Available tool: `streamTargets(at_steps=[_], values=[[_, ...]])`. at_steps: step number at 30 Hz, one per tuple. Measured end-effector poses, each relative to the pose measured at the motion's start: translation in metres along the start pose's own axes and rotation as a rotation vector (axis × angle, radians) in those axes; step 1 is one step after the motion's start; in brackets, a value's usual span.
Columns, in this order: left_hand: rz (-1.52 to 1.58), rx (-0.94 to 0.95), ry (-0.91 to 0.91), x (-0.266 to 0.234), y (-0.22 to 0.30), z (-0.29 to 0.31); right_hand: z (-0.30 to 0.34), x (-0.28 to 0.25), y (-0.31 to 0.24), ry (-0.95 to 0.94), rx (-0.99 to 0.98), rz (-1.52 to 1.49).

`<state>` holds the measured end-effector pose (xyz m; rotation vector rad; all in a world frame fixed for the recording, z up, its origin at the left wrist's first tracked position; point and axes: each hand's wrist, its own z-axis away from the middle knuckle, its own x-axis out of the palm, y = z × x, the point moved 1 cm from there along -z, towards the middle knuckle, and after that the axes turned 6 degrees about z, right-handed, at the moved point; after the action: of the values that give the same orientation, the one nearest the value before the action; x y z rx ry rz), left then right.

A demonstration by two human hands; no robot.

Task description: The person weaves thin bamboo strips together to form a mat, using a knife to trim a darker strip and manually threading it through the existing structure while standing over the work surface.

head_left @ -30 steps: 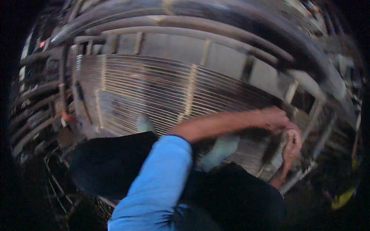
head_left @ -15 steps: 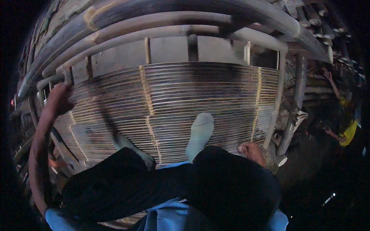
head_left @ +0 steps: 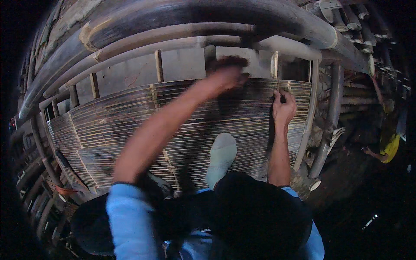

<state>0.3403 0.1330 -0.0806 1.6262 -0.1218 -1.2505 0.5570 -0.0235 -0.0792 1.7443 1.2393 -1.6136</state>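
Under me spreads a panel of thin bamboo slats (head_left: pixel 117 130), bound crosswise by pale ties and set in a frame of bamboo poles. My left hand (head_left: pixel 229 73) is over the panel's far edge, right of the middle, smeared by motion, so its fingers cannot be read. My right hand (head_left: pixel 284 106) is at the far right of the panel with thumb and fingers bent together close to the uppermost slats. Whatever they pinch is too small to make out. My foot in a pale sock (head_left: pixel 221 156) rests on the slats between my arms.
A thick dark bamboo pole (head_left: pixel 195 19) arches across beyond the frame. Cut bamboo poles (head_left: pixel 353 24) are stacked at the far right. An upright pole (head_left: pixel 331 117) stands beside the frame. Another person in yellow (head_left: pixel 390 148) is at the right edge.
My left hand has swung from the panel's left end across to the far edge right of the middle. My right hand has moved forward from beside my knee to the uppermost slats.
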Motion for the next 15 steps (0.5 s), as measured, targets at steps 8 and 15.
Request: streamTargets(at_steps=[8, 15], values=[[0.164, -0.388, -0.232, 0.072, 0.05, -0.058, 0.017, 0.006, 0.013, -0.071, 0.017, -0.28], [0.032, -0.408, -0.413, 0.085, 0.044, -0.085, -0.005, 0.003, 0.035, -0.212, 0.26, -0.58]])
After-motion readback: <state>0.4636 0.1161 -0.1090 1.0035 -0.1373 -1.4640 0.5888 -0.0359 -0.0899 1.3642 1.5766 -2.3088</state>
